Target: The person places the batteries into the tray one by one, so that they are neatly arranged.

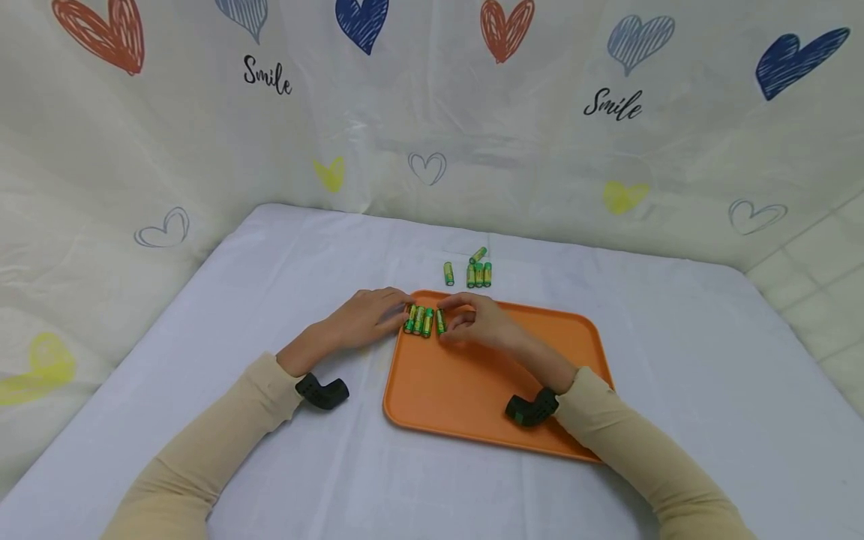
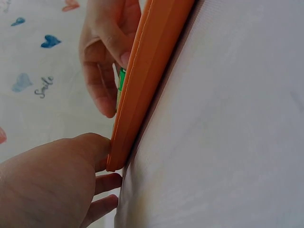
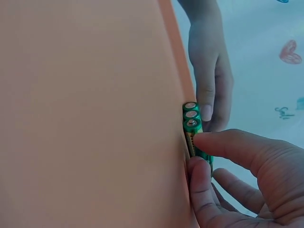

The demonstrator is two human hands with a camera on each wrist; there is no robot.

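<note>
On the orange tray, three green-and-yellow batteries lie side by side in the far left corner. Just right of that row, my right hand pinches another battery between thumb and fingers, close to the tray's surface. In the right wrist view, the right thumb lies against the batteries. My left hand rests at the tray's left corner, its fingers extended and touching the rim beside the row. The left wrist view shows the left thumb at the tray's edge.
Several more batteries lie on the white cloth beyond the tray's far edge, one of them slanted behind the others. A single battery lies apart to their left. A curtain printed with hearts hangs behind the table.
</note>
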